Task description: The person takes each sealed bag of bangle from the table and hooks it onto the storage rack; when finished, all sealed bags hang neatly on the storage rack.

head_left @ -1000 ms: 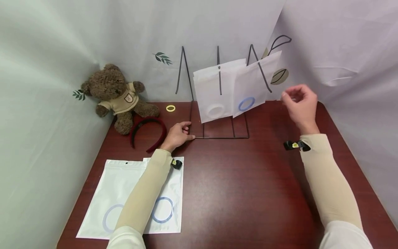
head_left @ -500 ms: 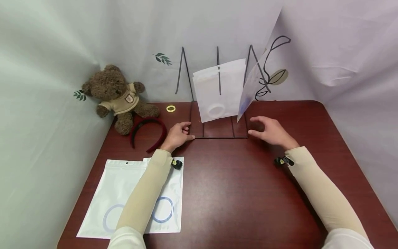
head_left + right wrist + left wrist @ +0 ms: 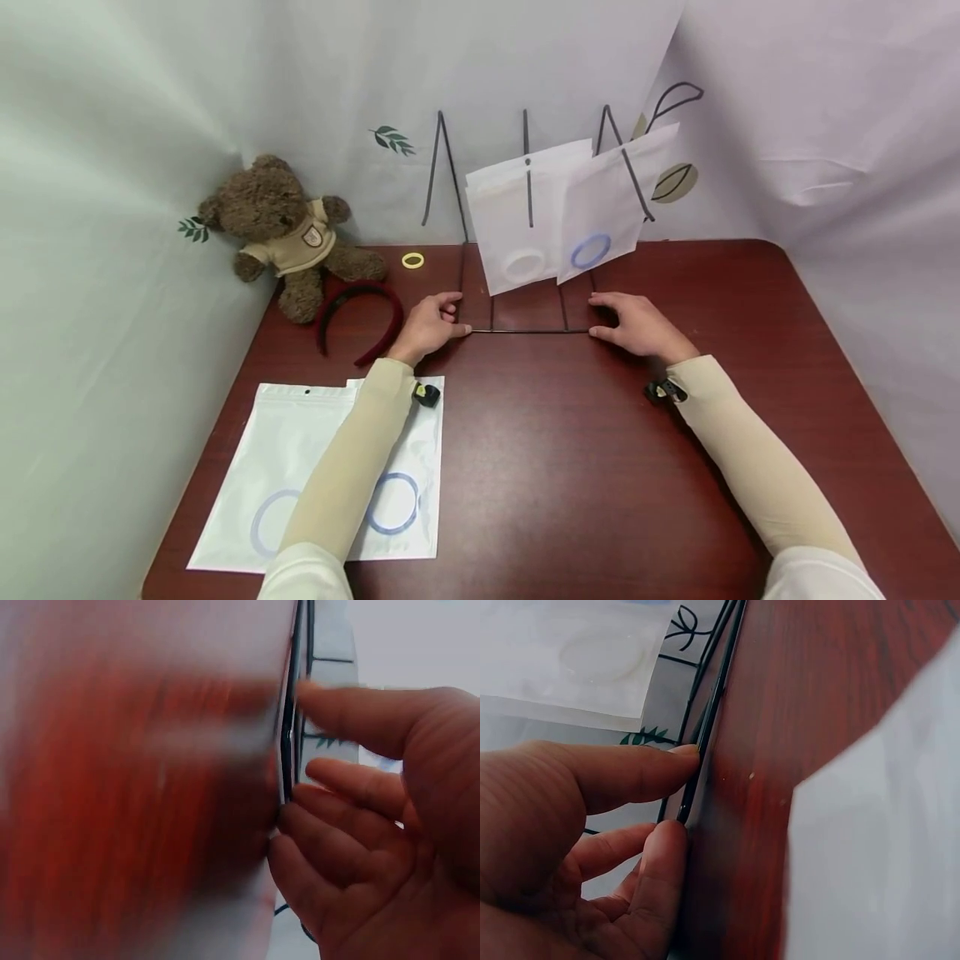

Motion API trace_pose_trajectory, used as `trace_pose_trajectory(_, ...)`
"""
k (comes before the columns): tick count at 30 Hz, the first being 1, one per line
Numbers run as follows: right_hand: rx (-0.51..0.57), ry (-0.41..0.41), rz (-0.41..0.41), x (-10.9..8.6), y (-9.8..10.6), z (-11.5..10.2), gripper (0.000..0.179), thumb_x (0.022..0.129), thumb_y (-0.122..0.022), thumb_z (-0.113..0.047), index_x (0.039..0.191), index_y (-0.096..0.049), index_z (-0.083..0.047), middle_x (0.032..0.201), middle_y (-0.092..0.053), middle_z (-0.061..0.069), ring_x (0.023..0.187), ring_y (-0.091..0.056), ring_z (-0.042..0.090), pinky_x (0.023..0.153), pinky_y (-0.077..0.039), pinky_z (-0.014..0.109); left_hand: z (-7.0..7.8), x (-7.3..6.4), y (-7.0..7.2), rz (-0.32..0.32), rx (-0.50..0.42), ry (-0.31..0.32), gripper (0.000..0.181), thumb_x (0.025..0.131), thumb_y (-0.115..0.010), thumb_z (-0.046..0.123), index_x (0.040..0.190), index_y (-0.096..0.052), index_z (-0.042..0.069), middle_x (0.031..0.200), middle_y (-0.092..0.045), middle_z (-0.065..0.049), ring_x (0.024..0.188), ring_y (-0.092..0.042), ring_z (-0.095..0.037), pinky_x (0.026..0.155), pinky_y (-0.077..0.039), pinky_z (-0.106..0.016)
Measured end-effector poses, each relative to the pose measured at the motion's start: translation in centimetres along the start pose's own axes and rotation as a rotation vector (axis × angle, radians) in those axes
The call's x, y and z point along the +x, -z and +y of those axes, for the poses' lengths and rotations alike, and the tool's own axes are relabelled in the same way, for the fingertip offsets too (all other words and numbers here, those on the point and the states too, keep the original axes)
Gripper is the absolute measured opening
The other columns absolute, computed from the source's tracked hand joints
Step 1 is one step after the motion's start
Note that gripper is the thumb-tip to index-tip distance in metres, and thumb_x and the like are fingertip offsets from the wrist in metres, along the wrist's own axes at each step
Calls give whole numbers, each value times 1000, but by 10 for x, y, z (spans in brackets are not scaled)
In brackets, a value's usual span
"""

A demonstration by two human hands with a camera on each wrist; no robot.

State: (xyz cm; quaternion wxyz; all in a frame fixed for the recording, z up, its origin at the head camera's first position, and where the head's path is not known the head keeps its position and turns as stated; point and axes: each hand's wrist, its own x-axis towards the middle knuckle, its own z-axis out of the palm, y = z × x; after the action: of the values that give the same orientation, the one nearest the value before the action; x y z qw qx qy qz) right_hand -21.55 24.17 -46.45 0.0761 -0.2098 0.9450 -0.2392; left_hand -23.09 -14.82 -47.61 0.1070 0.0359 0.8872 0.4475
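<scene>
A black wire display rack (image 3: 525, 332) stands towards the back of the table, with prongs rising above its base. White pouches hang from it: one (image 3: 506, 221) on the middle prong with a pale ring on it, another (image 3: 615, 204) on the right prong with a blue ring. My left hand (image 3: 427, 327) holds the front left corner of the base, thumb on the front rod, fingers at the side. At the front right corner, my right hand (image 3: 637, 323) grips the base likewise. The right wrist view shows its thumb and fingertips at the rod (image 3: 287, 742).
Two white pouches (image 3: 300, 433) with blue rings lie at the front left, partly under my left forearm. A teddy bear (image 3: 258, 200) sits at the back left, a dark red headband (image 3: 393, 321) before it. A small yellow ring (image 3: 412, 267) lies near the back edge.
My right hand has come down from beside the right pouch to the rack's front right corner. That pouch turned edge-on, then back to the front. My left hand stayed in place.
</scene>
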Motion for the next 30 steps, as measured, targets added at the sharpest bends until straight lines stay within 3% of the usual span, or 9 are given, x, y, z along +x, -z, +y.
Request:
trace_pose_trajectory(8,24,-37,37,8,-1,-2,56,93,-81,-17,144,-63,-2,147,-63,21,141,-55,41,115,-43,58,3,-2,9,-45,-20,34,70,90,-82,14,154,-54,9,129,-61,-14,111,-60,-26,92,-48,-34)
trace_pose_trajectory(15,37,-49,46,8,-1,0,54,92,-83,-18,141,-66,-3,146,-65,19,139,-57,40,114,-44,57,9,-20,22,-99,-80,21,70,94,-80,21,156,-51,10,140,-61,-16,125,-62,-31,100,-51,-41)
trace_pose_trajectory(23,9,-10,56,3,1,2,56,91,-83,-16,140,-64,3,143,-61,24,137,-55,42,115,-42,58,8,-60,39,-118,-42,-35,61,96,-78,29,150,-57,11,136,-68,-12,123,-65,-28,97,-55,-41)
trace_pose_trajectory(30,31,-35,48,5,-1,4,55,92,-83,-20,137,-65,6,116,-60,20,101,-61,32,90,-49,47,-9,-103,54,-94,-5,-40,58,97,-79,28,148,-59,9,137,-68,-14,120,-68,-28,90,-55,-31)
